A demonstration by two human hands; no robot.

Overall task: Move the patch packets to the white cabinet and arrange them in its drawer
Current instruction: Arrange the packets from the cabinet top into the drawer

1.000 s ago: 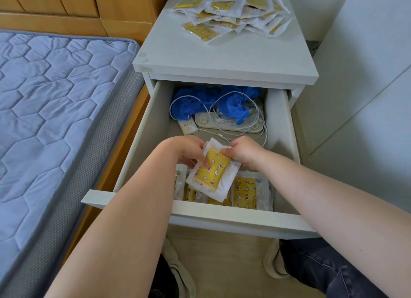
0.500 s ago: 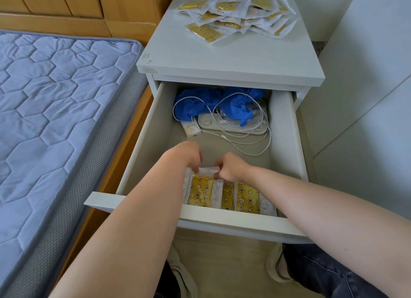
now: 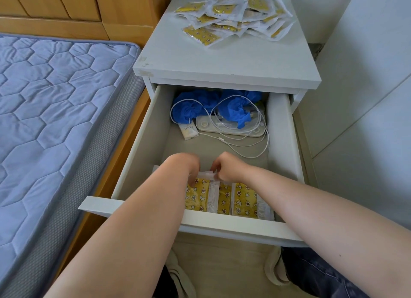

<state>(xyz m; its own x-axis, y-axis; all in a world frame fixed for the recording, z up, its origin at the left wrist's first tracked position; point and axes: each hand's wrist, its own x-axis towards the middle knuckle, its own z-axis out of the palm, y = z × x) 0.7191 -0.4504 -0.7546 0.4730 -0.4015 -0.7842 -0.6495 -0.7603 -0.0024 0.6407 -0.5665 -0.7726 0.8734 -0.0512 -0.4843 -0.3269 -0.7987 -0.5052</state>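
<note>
The white cabinet point(image 3: 226, 61) has its top drawer point(image 3: 222, 226) pulled out. Yellow patch packets with star and moon prints lie in a row along the drawer's front. My left hand point(image 3: 186, 164) and my right hand point(image 3: 226, 166) both pinch the top white edge of the leftmost packet point(image 3: 198, 195), which lies flat in the row. Two more packets point(image 3: 244, 199) lie to its right, overlapping. A loose pile of several packets point(image 3: 233, 15) sits on the cabinet top at the back.
At the back of the drawer lie blue gloves point(image 3: 235, 110), a white cable point(image 3: 244, 146), a flat white device point(image 3: 231, 128) and a small box point(image 3: 188, 130). A bed with a blue mattress point(image 3: 55, 119) stands close on the left; a white wall panel point(image 3: 367, 97) on the right.
The packet I held tilted above the row one second ago now lies flat at the left of the row. Both hands have moved down and toward the drawer front with it.
</note>
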